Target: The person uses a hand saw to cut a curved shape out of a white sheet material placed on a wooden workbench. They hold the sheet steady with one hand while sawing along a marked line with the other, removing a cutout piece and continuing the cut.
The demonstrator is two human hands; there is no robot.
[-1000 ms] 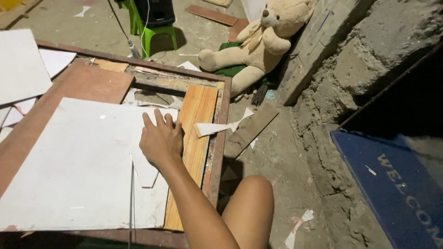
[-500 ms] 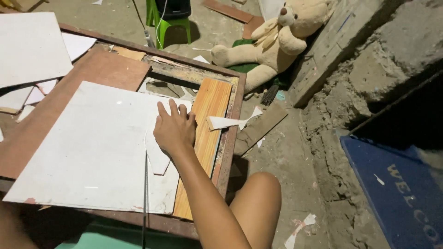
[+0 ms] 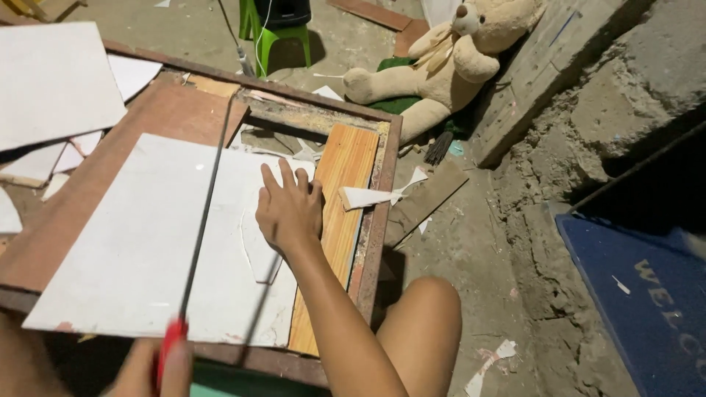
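White sheet: a large thin white panel [image 3: 140,242] is laid flat on a brown wooden frame [image 3: 379,198], near its right end; a curved crack or cut line can be seen beside the pressing hand.
Right hand: the right hand [image 3: 288,209] is spread flat, fingers extended, and pressed on the right part of the panel; nothing is clasped in it.
Left hand: the left hand [image 3: 158,371] is seen blurred at the bottom edge, closed round the red handle of a thin saw [image 3: 202,220], whose long dark blade is laid across the panel, away from the body.
Orange board: a narrow orange-grained board [image 3: 334,220] lies just beside the panel, on the frame's right side.
Handling, stiffness: the panel is judged to be stiff but brittle; the crack and the white shards [image 3: 368,197] nearby suggest that it snaps easily.
Handling, weight: for its breadth it is judged fairly light, yet likely to sag or break if lifted by one corner.
Where to take hold: it is best held down with a flat palm close to the cut line, or lifted by two opposite edges.
Surface: the face looks smooth and dusty, so slipping under the palm is possible.
Surroundings: a plush bear [image 3: 441,62] rests against rough concrete; a green stool [image 3: 276,33] stands behind the frame.
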